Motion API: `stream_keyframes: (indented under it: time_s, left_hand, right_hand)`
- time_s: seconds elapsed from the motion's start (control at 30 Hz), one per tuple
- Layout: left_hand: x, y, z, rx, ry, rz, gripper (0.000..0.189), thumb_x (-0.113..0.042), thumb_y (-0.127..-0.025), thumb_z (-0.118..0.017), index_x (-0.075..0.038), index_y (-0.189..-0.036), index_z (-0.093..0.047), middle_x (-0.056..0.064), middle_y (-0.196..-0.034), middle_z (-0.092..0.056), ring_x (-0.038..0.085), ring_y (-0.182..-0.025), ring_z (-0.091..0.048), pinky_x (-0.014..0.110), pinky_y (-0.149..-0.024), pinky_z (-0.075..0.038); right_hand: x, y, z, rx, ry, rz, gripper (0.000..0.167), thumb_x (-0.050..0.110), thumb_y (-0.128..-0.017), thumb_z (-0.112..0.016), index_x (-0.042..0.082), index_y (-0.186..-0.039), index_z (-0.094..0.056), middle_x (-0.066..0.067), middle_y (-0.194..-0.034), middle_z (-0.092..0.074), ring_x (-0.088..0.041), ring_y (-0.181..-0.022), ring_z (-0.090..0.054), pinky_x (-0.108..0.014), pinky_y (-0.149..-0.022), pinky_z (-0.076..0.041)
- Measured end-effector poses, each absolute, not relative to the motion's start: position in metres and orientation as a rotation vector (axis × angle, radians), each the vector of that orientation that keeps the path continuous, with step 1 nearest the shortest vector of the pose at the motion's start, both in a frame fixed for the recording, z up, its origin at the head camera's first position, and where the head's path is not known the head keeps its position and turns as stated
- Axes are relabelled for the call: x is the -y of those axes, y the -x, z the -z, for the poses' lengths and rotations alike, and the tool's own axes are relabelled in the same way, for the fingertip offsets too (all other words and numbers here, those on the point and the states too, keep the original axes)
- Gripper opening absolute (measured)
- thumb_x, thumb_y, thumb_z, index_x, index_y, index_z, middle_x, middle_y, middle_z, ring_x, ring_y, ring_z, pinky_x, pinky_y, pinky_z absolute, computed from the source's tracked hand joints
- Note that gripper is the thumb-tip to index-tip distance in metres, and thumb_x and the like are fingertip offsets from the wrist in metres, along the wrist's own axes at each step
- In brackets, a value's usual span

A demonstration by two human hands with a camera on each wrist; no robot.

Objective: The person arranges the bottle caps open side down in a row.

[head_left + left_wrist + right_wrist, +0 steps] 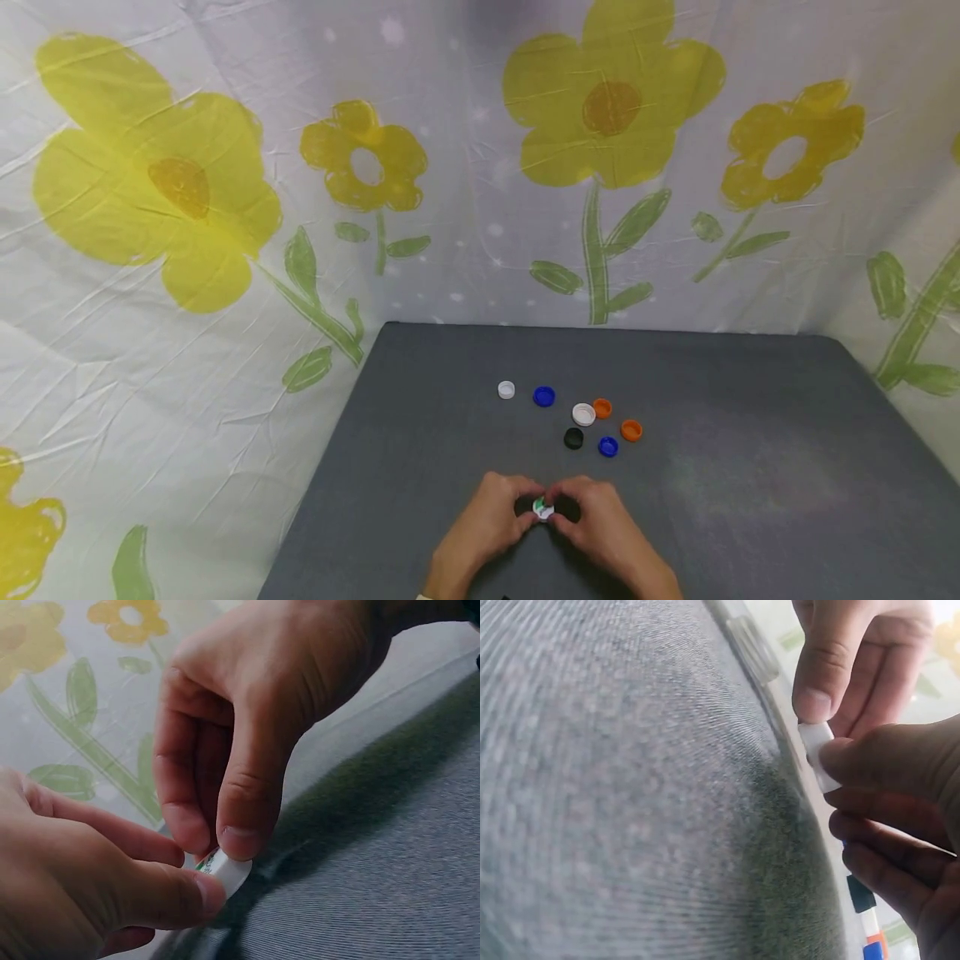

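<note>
A small white bottle cap (543, 513) with a green print on its top is held between both hands, low over the near part of the table. My left hand (487, 515) pinches its left edge between thumb and fingers. From the other side my right hand (602, 525) grips it with thumb and fingertips. In the left wrist view, the cap's white side (235, 877) shows between the two thumbs. The right wrist view shows the white cap (817, 746) edge-on, its far face hidden by fingers.
Beyond the hands on the dark grey table (420, 417) lie several loose caps: white ones (506, 390), blue ones (544, 397), orange ones (632, 430) and a black one (573, 438). A flower-printed curtain (465, 167) hangs along the table's back and sides.
</note>
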State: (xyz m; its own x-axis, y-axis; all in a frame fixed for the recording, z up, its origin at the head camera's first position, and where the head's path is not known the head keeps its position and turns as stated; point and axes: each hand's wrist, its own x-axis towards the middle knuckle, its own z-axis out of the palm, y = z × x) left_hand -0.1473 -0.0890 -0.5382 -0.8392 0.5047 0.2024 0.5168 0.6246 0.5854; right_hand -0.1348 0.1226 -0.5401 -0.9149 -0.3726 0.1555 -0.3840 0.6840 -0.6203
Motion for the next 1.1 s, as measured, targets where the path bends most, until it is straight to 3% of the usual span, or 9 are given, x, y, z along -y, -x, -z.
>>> stream_keyframes:
  time_s: [0.37, 0.73, 1.1]
  left_hand:
    - [0.084, 0.142, 0.544, 2.830, 0.861, 0.869, 0.027, -0.004, -0.083, -0.093, -0.014, -0.107, -0.087, 0.004, -0.116, -0.084, 0.017, -0.116, -0.078, 0.035, -0.100, -0.063]
    - [0.091, 0.149, 0.535, 2.810, 0.819, 0.976, 0.035, -0.009, -0.086, -0.091, -0.011, -0.121, -0.084, 0.004, -0.120, -0.083, 0.016, -0.115, -0.078, 0.036, -0.102, -0.063]
    - [0.087, 0.176, 0.510, 2.730, 0.766, 1.046, 0.038, -0.013, -0.090, -0.089, -0.007, -0.127, -0.082, 0.005, -0.125, -0.082, 0.019, -0.118, -0.078, 0.040, -0.102, -0.063]
  right_hand:
    - [-0.122, 0.134, 0.540, 2.913, -0.710, -0.987, 0.018, 0.010, -0.082, -0.093, 0.018, -0.093, -0.082, 0.011, -0.093, -0.079, -0.009, -0.093, -0.073, -0.037, -0.082, -0.062]
    - [-0.131, 0.137, 0.531, 2.843, -0.624, -1.017, 0.017, 0.016, -0.085, -0.093, 0.023, -0.095, -0.081, 0.015, -0.096, -0.077, -0.008, -0.095, -0.072, -0.034, -0.083, -0.061]
    - [-0.148, 0.155, 0.516, 2.694, -0.524, -0.989, 0.025, 0.010, -0.083, -0.094, 0.018, -0.104, -0.083, 0.008, -0.103, -0.082, -0.018, -0.101, -0.079, -0.041, -0.089, -0.064]
